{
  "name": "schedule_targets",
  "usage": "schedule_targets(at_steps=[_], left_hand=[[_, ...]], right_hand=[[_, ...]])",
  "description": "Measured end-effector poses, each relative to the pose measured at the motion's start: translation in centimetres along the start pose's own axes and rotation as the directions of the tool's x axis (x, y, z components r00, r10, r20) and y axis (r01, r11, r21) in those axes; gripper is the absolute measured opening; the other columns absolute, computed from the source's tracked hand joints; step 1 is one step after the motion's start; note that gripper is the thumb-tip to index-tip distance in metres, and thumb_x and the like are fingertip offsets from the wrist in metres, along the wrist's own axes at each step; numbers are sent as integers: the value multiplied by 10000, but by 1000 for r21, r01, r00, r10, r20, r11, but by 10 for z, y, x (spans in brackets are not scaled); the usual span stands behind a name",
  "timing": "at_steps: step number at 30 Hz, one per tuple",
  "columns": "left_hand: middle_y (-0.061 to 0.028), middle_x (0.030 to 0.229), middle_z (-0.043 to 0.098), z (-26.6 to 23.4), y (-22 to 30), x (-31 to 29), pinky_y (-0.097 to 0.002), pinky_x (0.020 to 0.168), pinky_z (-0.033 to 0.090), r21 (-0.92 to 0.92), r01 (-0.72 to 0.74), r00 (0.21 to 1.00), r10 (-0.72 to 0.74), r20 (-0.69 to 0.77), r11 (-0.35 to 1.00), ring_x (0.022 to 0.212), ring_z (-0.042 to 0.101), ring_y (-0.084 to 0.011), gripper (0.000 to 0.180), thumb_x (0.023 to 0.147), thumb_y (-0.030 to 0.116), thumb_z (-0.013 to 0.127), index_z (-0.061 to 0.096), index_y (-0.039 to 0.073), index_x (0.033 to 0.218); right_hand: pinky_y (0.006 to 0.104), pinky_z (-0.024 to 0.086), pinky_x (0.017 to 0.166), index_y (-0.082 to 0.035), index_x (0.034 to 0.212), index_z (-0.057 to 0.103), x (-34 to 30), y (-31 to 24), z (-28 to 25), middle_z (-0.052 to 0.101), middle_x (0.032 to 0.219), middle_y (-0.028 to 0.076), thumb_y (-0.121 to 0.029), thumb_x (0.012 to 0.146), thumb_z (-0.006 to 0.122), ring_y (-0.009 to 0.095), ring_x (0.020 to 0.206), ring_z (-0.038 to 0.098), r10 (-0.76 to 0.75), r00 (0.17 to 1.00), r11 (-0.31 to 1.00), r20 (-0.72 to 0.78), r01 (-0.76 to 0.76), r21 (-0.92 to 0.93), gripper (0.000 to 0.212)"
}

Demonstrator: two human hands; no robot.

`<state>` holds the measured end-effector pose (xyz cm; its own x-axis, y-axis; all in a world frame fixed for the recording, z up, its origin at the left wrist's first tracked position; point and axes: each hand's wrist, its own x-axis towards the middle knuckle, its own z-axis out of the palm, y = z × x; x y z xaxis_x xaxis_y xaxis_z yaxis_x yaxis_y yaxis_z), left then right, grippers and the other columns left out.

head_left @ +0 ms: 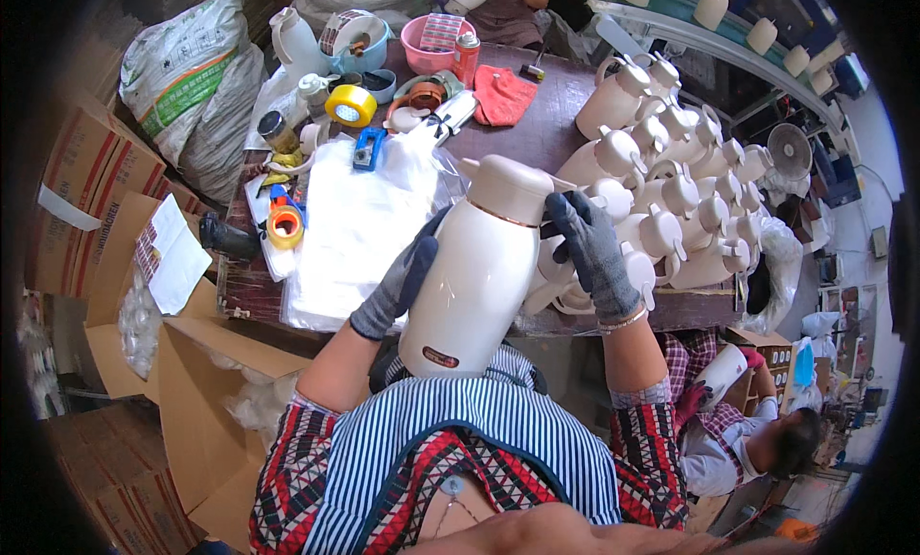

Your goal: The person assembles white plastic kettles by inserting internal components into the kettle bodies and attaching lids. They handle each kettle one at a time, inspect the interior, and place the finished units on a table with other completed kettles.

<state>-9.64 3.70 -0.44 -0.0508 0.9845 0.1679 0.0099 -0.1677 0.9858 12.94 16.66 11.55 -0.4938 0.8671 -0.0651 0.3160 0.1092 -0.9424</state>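
Observation:
A glossy cream vacuum jug (476,272) with a matte lid, a thin copper-coloured ring and a small dark label near its base stands in front of my chest, leaning slightly right at the top. My left hand (407,279), in a grey and navy work glove, presses along its left side. Gloved the same way, my right hand (591,251) curls by the handle at the jug's upper right; the handle is mostly hidden. Beyond my left hand, a stack of clear plastic bags (331,239) lies on the dark table (537,143). Many similar jugs (661,231) crowd the table right of my right hand.
Tape rolls (351,105), a tape dispenser (285,219), a red cloth (504,96), a spray can (465,58) and basins (426,47) sit farther back. Open cartons (206,402) stand left. Co-workers holding jugs are at the far side and at right (733,440).

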Motion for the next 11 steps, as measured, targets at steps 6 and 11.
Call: schedule_targets(at_steps=[6,11], left_hand=[[-190,1537,402,-1,31,-19,-391,1180,283,-127,39,999,-43,-26,991,1426,376,-285,825,1017,606,418,285,-12,1548],[-191,1559,369,-9,31,-32,-385,1192,259,-79,72,994,-79,-81,994,1443,355,-293,835,1008,599,453,264,-1,1557]], right_hand=[[285,535,593,2,1110,636,-9,0,11,694,912,81,-404,1021,546,145,796,675,65,996,997,59,-68,48,425],[284,534,604,-33,1250,613,-6,10,15,701,998,76,-439,1024,516,153,857,684,124,984,990,131,-131,50,475]])
